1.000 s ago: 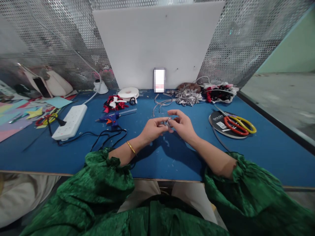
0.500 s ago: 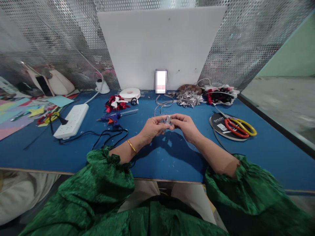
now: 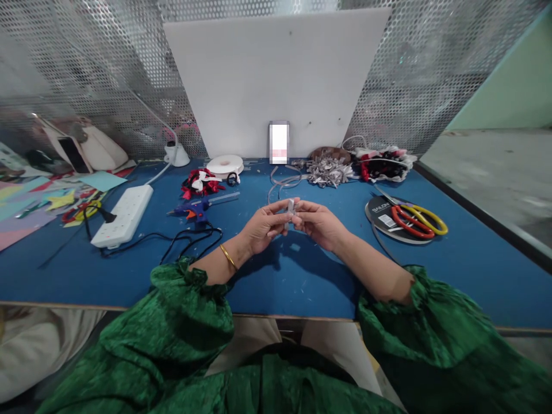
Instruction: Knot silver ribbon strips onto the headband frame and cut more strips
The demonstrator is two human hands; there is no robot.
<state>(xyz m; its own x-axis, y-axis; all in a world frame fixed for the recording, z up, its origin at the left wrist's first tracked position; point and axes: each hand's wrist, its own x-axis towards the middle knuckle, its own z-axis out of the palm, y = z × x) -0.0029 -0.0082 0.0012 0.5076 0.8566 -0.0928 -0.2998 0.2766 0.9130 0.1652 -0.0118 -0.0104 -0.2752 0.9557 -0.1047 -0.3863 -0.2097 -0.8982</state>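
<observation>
Between my fingertips is a small piece of silver-grey ribbon (image 3: 291, 205), raised above the blue table. My left hand (image 3: 264, 227) pinches it from the left, and my right hand (image 3: 319, 223) pinches it from the right; the fingers of both nearly meet. Much of the ribbon is hidden behind the fingers, so its exact shape is unclear. Just beyond my hands, a loose grey ribbon (image 3: 287, 183) lies curled on the table. A heap of grey ribbon bows (image 3: 330, 171) sits farther back to the right.
Left of my hands lie a blue glue gun (image 3: 194, 210), its black cord, a white power strip (image 3: 125, 215) and red-and-black bows (image 3: 200, 183). On the right, scissors (image 3: 414, 221) rest on a black ribbon spool (image 3: 386, 230). A phone (image 3: 279, 142) leans against a white board (image 3: 276, 75).
My fingers have shifted on the ribbon piece, which now shows more upright between them. The whole view has moved slightly, carrying the table items a little left.
</observation>
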